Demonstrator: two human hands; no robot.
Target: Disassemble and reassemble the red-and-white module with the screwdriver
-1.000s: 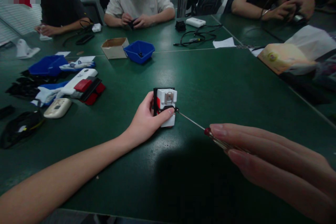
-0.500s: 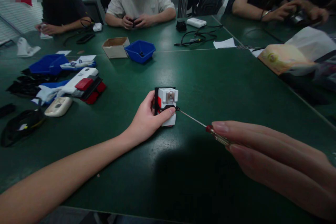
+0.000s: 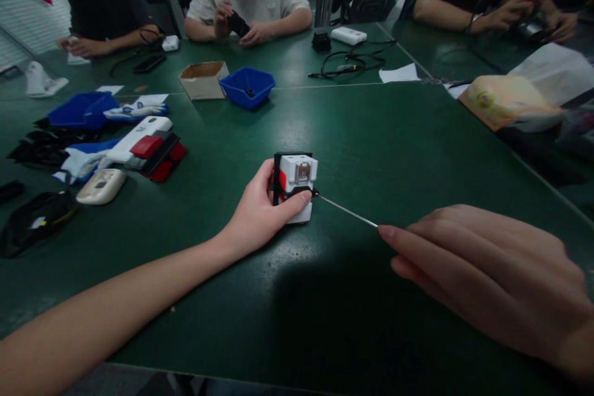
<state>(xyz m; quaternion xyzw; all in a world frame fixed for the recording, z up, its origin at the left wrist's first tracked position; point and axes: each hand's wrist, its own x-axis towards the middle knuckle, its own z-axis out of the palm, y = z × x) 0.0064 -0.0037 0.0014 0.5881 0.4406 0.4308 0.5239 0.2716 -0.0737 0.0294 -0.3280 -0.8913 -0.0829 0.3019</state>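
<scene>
A small white and red device (image 3: 299,171) with a black plate on its left side stands on the green table (image 3: 362,154). Wrapped round its left and lower part is my left hand (image 3: 260,207), its thumb lying across the front. A thin metal screwdriver (image 3: 348,211) reaches from the device's right edge, its tip at a small black part there. My right hand (image 3: 482,272) is closed on the screwdriver; the fingers hide the handle.
Blue tray (image 3: 248,88) and cardboard box (image 3: 203,81) stand beyond the device. Gloves, a red and black item (image 3: 160,154) and a cream case (image 3: 102,187) lie left. Cables (image 3: 348,65) lie farther back. Several people sit around; a plastic bag (image 3: 552,77) is at right.
My right hand has shifted along the screwdriver and now covers its red and clear handle. Across the table, a person has raised a black object. My left hand and the device stay nearly in place.
</scene>
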